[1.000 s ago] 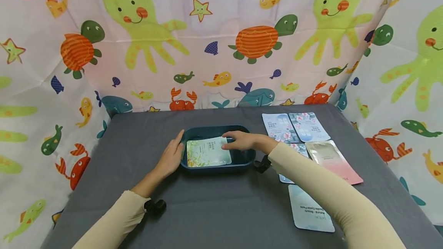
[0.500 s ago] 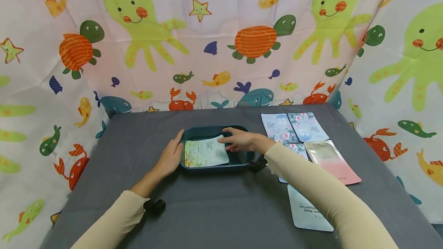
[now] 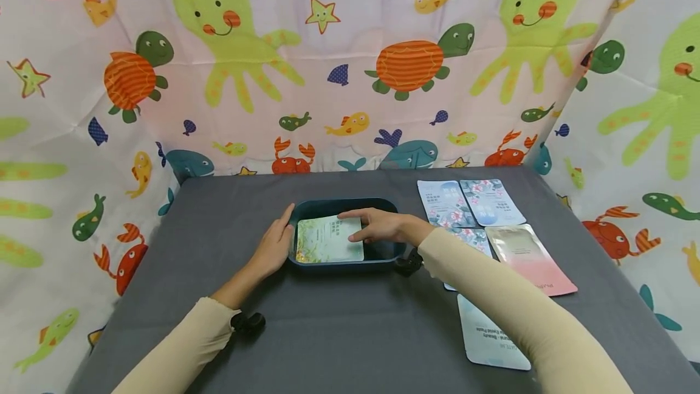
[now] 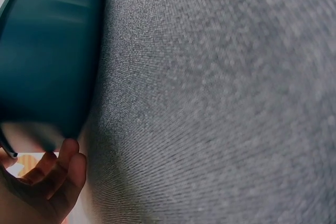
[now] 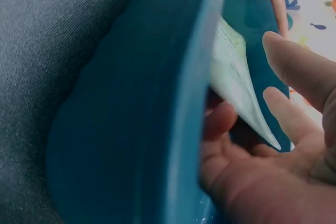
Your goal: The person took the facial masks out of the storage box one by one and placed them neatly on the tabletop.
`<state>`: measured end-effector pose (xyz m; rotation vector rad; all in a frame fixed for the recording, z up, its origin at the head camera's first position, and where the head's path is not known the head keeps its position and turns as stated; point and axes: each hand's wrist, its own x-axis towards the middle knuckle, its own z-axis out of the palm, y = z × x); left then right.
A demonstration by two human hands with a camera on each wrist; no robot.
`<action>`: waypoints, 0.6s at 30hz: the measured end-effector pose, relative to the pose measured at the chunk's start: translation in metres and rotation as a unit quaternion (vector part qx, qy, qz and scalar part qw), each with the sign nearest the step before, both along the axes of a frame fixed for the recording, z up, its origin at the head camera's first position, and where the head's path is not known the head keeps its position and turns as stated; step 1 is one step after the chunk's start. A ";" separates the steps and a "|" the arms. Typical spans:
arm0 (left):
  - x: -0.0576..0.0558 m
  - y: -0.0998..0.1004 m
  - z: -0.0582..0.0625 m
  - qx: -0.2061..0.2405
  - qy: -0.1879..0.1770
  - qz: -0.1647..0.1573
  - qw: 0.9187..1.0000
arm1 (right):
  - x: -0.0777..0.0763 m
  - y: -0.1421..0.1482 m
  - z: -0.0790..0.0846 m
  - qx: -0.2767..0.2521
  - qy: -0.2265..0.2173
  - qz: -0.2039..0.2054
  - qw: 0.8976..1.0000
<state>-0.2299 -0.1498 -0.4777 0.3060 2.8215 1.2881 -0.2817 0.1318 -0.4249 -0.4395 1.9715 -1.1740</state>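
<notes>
A dark teal plastic tray stands on the grey cloth. My left hand holds its left end; in the left wrist view the fingertips press the end wall below the rim. Inside the tray lies a flat pale green facial mask packet with a leaf print. My right hand reaches over the tray's right side to the packet's right end. In the right wrist view, that end of the packet tilts up between two fingers above it and curled fingers beneath it.
Right of the tray lie blue floral packets, a gold-and-pink packet and a pale blue packet, partly under the right sleeve. A sea-animal curtain hangs behind and at both sides.
The right fingers have moved left, farther over the packet. The packet has shifted slightly and straightened, after its upper right corner showed raised half a second ago. The left hand stays on the tray.
</notes>
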 end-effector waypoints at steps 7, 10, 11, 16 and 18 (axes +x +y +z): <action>0.001 -0.006 0.003 -0.017 0.003 0.002 1.000 | -0.002 -0.013 -0.002 -0.005 0.020 0.022 1.000; 0.000 -0.005 0.004 -0.016 0.004 0.000 1.000 | -0.002 -0.015 0.000 0.000 0.033 0.023 0.999; 0.000 -0.004 0.004 -0.018 0.003 0.000 1.000 | -0.001 -0.014 0.001 0.000 0.036 0.022 0.999; 0.001 -0.001 0.002 -0.021 -0.010 0.000 1.000 | 0.002 -0.003 0.009 -0.003 0.048 0.007 0.999; 0.001 -0.001 0.000 -0.017 -0.008 0.002 1.000 | 0.003 0.003 0.013 -0.003 0.056 0.001 0.998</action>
